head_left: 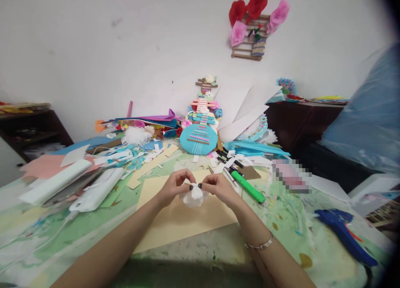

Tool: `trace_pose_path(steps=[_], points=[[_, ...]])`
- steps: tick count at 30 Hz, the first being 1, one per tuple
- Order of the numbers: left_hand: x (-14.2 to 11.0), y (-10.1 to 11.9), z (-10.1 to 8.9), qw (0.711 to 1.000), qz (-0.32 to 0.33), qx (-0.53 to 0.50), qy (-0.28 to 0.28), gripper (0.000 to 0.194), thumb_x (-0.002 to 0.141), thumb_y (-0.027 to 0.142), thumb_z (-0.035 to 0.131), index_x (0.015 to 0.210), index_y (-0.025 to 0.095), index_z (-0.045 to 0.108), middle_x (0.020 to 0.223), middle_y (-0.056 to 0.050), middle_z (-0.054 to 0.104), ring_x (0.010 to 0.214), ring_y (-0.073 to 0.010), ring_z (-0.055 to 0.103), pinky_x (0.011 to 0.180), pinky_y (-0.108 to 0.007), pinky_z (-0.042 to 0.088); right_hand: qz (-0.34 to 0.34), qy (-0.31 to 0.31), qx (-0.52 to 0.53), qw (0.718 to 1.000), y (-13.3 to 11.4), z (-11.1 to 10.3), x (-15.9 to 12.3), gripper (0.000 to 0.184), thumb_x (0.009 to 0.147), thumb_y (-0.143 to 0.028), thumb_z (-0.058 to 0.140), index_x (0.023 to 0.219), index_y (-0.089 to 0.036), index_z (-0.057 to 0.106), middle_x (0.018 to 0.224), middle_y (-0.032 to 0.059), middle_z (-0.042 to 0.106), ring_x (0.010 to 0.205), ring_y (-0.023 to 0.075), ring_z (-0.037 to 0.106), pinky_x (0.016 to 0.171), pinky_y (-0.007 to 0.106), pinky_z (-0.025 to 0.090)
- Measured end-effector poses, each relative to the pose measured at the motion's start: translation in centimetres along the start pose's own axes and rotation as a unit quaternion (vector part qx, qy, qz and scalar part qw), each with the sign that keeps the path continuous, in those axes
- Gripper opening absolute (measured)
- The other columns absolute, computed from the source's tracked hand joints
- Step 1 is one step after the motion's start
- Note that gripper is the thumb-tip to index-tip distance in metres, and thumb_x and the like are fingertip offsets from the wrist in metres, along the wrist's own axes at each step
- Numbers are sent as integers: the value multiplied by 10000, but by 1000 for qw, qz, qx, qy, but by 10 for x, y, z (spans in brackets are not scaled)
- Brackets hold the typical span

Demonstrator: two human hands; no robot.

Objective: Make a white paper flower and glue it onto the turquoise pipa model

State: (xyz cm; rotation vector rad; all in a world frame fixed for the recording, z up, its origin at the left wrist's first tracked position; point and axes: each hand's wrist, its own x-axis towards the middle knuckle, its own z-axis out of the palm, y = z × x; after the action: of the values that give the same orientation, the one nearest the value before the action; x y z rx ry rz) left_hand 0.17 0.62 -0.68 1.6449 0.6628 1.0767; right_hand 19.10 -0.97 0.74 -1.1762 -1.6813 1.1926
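Tan sheet (187, 225): smooth, matt card or thick paper
White piece (194, 199), over the tan sheet: thin, crumpled, matt; tissue or cloth, cannot tell which
Green cutter (249, 187), right of the tan sheet: smooth, glossy plastic
Blue hand tool (359, 247), well right of the tan sheet: smooth plastic
Bracelet (264, 244), near the tan sheet's lower right: shiny metal
White plastic bar (96, 190), left of the tan sheet: smooth, faintly glossy
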Motion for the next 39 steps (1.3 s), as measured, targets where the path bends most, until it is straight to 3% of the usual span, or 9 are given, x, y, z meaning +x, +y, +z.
trace_pose_path(steps=[7,16,27,39], points=[[4,-7,-3,1000,-24,-5,13,233,646,314,703,717,124,587,719,-37,562,679,-144,498,591,-232,373,24,23,-13,999,15,5,10,99,617,-221,577,570,-136,592,526,-21,517,501,86,414,491,215,298],[7,-14,-7,995,-87,-36,19,267,611,329,746,731,133,611,724,-36,571,680,-145,498,587,-223,364,48,35,-45,997,14,6,10,127,651,-230,544,560,-146,574,519,-18,495,513,102,403,492,230,278],[7,-18,-4,969,-167,-156,91,343,518,377,796,677,123,627,607,-13,549,556,-110,444,495,-210,298,88,52,-87,991,18,6,14,167,673,-294,554,557,-190,494,521,-15,466,530,132,427,494,244,268],[10,-15,-10,987,-132,-61,65,242,594,298,760,690,112,638,656,-33,597,600,-122,507,550,-215,361,29,48,-188,981,17,1,13,160,714,-295,543,590,-195,533,572,13,582,552,154,515,517,241,323]])
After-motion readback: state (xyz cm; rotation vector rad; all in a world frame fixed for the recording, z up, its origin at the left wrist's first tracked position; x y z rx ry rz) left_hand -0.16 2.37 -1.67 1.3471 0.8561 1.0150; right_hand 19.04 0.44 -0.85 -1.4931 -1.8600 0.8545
